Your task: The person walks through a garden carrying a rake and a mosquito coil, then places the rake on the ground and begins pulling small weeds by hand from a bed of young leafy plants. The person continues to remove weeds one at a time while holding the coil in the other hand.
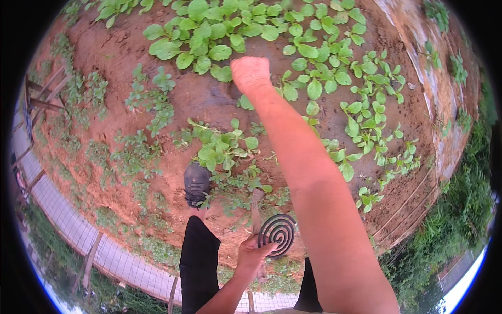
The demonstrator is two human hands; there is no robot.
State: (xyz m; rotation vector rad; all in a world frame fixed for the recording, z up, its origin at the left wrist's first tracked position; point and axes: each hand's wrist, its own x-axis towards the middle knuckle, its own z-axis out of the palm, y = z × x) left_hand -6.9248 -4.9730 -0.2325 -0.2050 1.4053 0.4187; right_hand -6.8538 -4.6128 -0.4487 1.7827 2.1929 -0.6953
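Note:
My left hand point(253, 256) is low in the picture, near my legs. Between its thumb and fingers is a dark mosquito coil point(269, 230), its spiral facing up. Behind the coil and hand runs a wooden stick point(255, 212), partly covered. Stretched far forward over the soil, my right hand point(251, 72) is closed in a fist. Whatever it may hold is hidden by the fingers. Broad-leaved green seedlings point(209, 31) grow just beyond the fist, and more seedlings point(334, 68) stand to its right.
A small clump of leafy plants point(222, 146) sits by my dark shoe point(197, 183). Low weeds point(136, 152) spread on the left. Beyond them curve a wire fence and a pale path point(68, 201). Plastic sheeting point(418, 68) edges the bed at right, beside dense grass point(449, 209).

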